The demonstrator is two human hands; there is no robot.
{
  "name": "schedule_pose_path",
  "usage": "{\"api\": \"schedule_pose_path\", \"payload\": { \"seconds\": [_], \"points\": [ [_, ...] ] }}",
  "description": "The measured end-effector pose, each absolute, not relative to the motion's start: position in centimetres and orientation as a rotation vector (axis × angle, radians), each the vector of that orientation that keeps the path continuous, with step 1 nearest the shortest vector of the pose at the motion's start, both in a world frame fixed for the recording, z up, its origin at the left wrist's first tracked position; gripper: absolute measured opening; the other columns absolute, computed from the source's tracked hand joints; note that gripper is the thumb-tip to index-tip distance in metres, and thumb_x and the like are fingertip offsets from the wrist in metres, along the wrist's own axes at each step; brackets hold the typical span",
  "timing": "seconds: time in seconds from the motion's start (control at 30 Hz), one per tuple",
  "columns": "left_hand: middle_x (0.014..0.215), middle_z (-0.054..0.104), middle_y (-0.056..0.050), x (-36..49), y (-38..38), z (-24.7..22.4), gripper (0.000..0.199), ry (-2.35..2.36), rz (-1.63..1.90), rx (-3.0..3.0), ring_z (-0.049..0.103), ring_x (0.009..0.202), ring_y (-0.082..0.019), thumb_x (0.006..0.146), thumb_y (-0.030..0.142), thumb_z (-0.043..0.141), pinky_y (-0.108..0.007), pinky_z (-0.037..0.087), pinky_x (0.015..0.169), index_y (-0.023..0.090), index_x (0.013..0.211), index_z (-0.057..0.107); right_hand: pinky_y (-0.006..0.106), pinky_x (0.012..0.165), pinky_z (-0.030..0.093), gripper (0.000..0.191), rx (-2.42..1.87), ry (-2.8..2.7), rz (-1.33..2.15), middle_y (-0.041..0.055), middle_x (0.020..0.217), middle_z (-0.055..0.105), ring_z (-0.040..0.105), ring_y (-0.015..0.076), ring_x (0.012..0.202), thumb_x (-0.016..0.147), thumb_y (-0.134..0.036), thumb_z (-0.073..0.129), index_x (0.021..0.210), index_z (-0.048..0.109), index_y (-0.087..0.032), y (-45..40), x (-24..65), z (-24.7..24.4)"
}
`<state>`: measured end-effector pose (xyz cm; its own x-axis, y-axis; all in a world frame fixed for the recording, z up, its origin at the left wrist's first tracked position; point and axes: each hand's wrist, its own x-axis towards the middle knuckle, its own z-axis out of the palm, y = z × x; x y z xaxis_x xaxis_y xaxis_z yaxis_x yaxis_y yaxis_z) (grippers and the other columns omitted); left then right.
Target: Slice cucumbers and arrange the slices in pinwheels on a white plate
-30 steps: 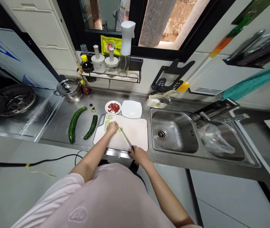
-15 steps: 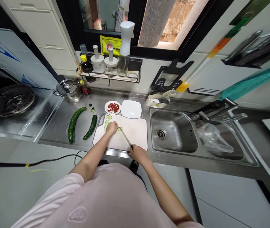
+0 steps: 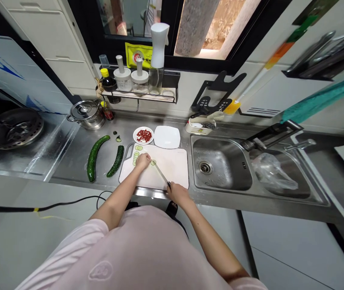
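My right hand [image 3: 178, 193] is closed around the black handle of a kitchen knife [image 3: 161, 174], whose blade points up and left across the white cutting board [image 3: 175, 171]. A round cucumber slice [image 3: 153, 162] is at the blade's tip. Just left of that slice, my left hand [image 3: 143, 161] has its fingers curled together; what they hold, if anything, is hidden. Beside and behind this hand, several cucumber slices [image 3: 136, 155] lie in an overlapping row along the board's left part. A shorter piece of cucumber [image 3: 116, 161] and a long whole cucumber [image 3: 95, 159] rest on the steel counter to the left.
Behind the board stand a plate of chopped red pieces [image 3: 144, 135] and a white square plate [image 3: 167, 137]. A lidded steel pot [image 3: 86, 114] is at the back left. The sink [image 3: 220, 165] lies right of the board. A condiment shelf [image 3: 141, 96] hangs above.
The view has shifted very slightly. Both hands, the knife and the slice at its tip stay in nearly the same places.
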<state>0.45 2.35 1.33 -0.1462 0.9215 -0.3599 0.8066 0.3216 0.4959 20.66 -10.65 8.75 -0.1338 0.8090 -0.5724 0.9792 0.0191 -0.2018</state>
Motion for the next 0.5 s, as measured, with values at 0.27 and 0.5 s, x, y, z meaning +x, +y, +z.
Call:
{"api": "schedule_pose_path", "payload": {
  "seconds": [0.27,0.5],
  "points": [
    [0.095,0.067,-0.003,0.5,2.3,1.2,0.013,1.988,0.249,1.533,0.059,0.086,-0.017,0.074,0.03,0.063,-0.026,0.041,0.072,0.023,0.085,0.065,0.031,0.075,0.042,0.039,1.851,1.961,-0.841,0.0151,0.098,0.068,0.065,0.0241,0.092,0.094,-0.039,0.031,0.106,0.06,-0.015,-12.0,21.6,9.0],
    [0.099,0.062,-0.007,0.8,1.3,0.8,0.015,1.993,0.288,1.658,0.058,0.089,-0.018,0.083,0.027,0.053,-0.028,0.042,0.078,0.021,0.091,0.063,0.032,0.074,0.042,0.039,1.876,1.963,-0.857,0.0153,0.098,0.068,0.064,0.0254,0.091,0.094,-0.04,0.032,0.105,0.06,-0.016,-12.9,22.0,8.7]
  ]
}}
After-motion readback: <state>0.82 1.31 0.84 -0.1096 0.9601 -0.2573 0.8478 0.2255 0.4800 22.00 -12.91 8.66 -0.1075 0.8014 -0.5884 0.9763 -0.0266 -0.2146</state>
